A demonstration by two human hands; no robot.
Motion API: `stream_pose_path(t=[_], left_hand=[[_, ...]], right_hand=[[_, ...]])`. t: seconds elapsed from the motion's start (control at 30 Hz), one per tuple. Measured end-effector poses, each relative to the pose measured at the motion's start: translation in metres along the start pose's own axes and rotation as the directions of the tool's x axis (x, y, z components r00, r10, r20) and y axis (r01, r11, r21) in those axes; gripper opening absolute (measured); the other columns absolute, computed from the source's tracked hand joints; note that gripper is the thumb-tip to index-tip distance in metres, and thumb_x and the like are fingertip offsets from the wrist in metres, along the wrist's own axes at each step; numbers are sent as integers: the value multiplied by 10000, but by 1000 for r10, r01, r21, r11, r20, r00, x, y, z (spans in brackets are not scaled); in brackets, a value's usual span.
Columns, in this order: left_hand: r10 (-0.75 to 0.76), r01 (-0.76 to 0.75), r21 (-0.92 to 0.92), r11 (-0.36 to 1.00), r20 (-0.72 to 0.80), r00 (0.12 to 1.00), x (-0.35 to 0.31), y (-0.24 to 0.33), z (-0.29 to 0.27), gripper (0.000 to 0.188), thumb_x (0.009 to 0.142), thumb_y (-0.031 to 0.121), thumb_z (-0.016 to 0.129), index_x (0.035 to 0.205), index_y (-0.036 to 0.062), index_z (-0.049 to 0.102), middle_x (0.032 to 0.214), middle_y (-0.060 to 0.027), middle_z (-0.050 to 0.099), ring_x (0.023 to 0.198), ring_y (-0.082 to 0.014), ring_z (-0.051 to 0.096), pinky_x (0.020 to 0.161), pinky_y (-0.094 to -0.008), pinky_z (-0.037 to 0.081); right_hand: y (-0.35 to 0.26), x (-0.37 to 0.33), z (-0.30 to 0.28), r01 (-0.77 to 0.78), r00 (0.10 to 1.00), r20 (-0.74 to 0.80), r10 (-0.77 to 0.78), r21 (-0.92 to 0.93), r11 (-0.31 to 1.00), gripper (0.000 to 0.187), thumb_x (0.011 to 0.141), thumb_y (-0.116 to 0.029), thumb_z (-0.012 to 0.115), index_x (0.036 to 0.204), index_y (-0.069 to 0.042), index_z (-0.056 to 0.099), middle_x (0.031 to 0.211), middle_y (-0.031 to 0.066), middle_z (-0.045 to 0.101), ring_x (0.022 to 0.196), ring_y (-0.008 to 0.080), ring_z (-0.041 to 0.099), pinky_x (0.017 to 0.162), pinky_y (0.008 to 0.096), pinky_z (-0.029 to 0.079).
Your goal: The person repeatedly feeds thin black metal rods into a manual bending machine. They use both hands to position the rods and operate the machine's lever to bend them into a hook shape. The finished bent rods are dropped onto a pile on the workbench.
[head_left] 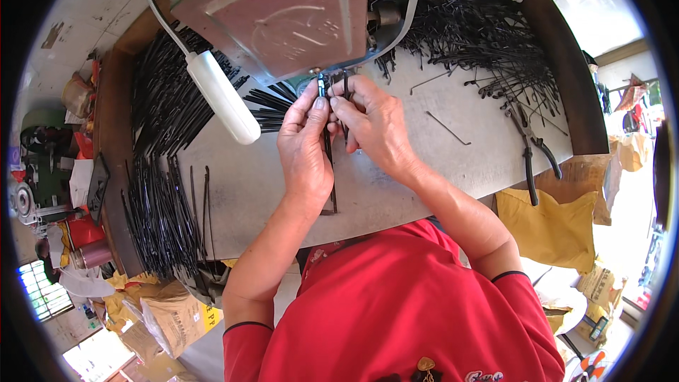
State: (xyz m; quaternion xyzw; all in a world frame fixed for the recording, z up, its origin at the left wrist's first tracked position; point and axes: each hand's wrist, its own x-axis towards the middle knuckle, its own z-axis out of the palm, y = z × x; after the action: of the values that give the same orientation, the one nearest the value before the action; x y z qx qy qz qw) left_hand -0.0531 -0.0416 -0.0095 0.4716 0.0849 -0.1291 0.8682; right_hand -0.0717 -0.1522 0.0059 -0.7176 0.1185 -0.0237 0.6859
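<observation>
My left hand (304, 152) is closed, thumb and fingers pinching a thin black rod (329, 163) close under the head of a reddish-pink bench machine (283, 25). The rod runs down toward the table's front edge. Beside it my right hand (378, 124) is closed too, its fingertips pinched around another slim dark rod (346, 86). The fingertips of both hands nearly meet, and they partly hide the rods' upper ends and the machine's working point.
A metal-topped table (396, 191) carries black rods (159, 219) in bundles at the left and a tangled heap of bent rods (488, 42) at the far right. Pliers (527, 155) lie at the right edge. A white lamp (223, 95) hangs left of the machine.
</observation>
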Motion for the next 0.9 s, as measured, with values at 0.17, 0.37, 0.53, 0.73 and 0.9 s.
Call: stream_pose_path(t=[0.17,0.37,0.53,0.73,0.9], left_hand=[[-4,4,-19,1000,22,1000,0,-3,-5,350,920,50,579,1262,-3,523,920,-23,601,712,-64,505,628,-205,449],[-2,3,-8,1000,29,1000,1,-1,-5,344,921,47,576,1256,-11,524,916,-26,598,721,-66,499,641,-205,449],[-19,19,-21,1000,22,1000,0,0,-5,340,921,34,565,1253,-26,519,907,-30,598,723,-72,507,640,-205,452],[-100,65,283,957,108,989,9,28,-8,277,910,74,589,1172,0,535,823,-41,606,646,-94,563,541,-229,469],[-235,182,324,928,132,963,20,39,-22,281,888,147,640,1131,56,532,740,-26,599,608,-87,571,479,-211,443]], right_hand=[[0,-2,1,40,999,-22,-41,-15,999,146,884,-105,556,971,10,582,645,83,638,505,116,606,424,259,486],[-2,-2,0,43,999,-25,-43,-1,999,159,882,-111,556,965,21,586,652,88,643,508,119,608,427,260,487],[2,1,2,35,998,-44,-34,28,999,157,885,-110,546,944,31,582,634,98,636,474,135,598,415,272,478],[0,11,-3,62,998,30,-59,-131,989,174,883,-136,527,852,36,536,584,109,601,438,161,584,395,297,458],[-1,12,-7,-49,994,98,46,32,998,203,869,-173,541,844,28,536,581,93,572,417,138,526,364,284,386]])
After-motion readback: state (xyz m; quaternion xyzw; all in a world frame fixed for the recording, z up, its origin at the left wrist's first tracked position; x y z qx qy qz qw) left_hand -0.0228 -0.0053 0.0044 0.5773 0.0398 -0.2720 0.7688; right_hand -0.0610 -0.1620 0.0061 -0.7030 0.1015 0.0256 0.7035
